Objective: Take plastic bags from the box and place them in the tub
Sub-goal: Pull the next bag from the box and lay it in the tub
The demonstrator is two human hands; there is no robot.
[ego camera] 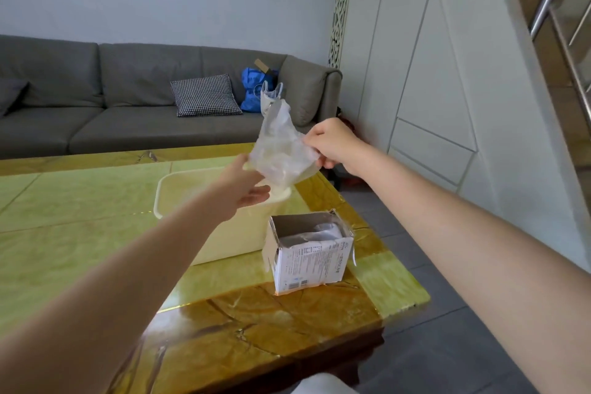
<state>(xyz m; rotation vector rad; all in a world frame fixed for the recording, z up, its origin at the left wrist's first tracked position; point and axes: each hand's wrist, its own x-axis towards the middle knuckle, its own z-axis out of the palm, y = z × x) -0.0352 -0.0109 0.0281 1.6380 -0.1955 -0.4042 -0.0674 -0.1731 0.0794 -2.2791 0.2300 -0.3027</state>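
Bag, thin, limp, near weightless and likely slippery, hangs over the tub near the counter's far right corner, right hand grip pinching its edge, left hand grip spread beneath; box sits beside.

Cream tub, clear bag, white printed box, green-amber marbled table, grey sofa.

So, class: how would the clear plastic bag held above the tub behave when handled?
Probably floppy: the plastic bag crumples and sags where the right hand pinches it. Likely very light, since a fingertip pinch holds it above the tub. Its thin, glossy film may be slippery.
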